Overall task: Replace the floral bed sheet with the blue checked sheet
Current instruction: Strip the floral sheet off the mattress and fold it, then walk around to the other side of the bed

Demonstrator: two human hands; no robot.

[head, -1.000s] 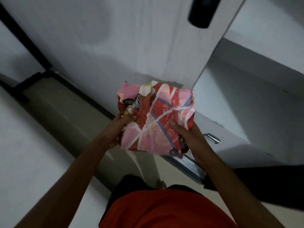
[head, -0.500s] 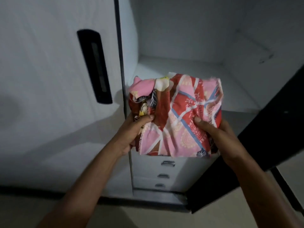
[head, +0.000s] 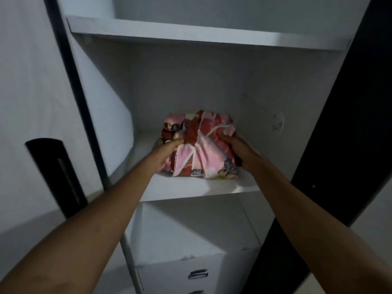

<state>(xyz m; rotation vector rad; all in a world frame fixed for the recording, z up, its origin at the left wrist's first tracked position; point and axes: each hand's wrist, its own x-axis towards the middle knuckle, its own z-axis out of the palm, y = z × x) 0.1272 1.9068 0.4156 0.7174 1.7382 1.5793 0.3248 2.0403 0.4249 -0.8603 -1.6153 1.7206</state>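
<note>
1. White wardrobe boards filled the dim view, with the middle shelf (head: 199,188) at the centre, another shelf (head: 191,36) above it and a drawer handle (head: 198,274) below it.
2. The folded floral sheet (head: 203,151) appeared to rest on the middle shelf, near its front edge and well short of the back wall.
3. The left hand (head: 166,152) gripped the bundle's left side with curled fingers, and the right hand (head: 240,150) gripped its right side, thumb on top.
4. The step in hand looked like stowing the bundle. Done well, both hands would push it evenly toward the back of the shelf with the folds tucked under. They would then let go together, so no loose corner hung over the front edge.
5. The blue checked sheet was nowhere in view around the shelf, so that half of the job seemed yet to come.
</note>
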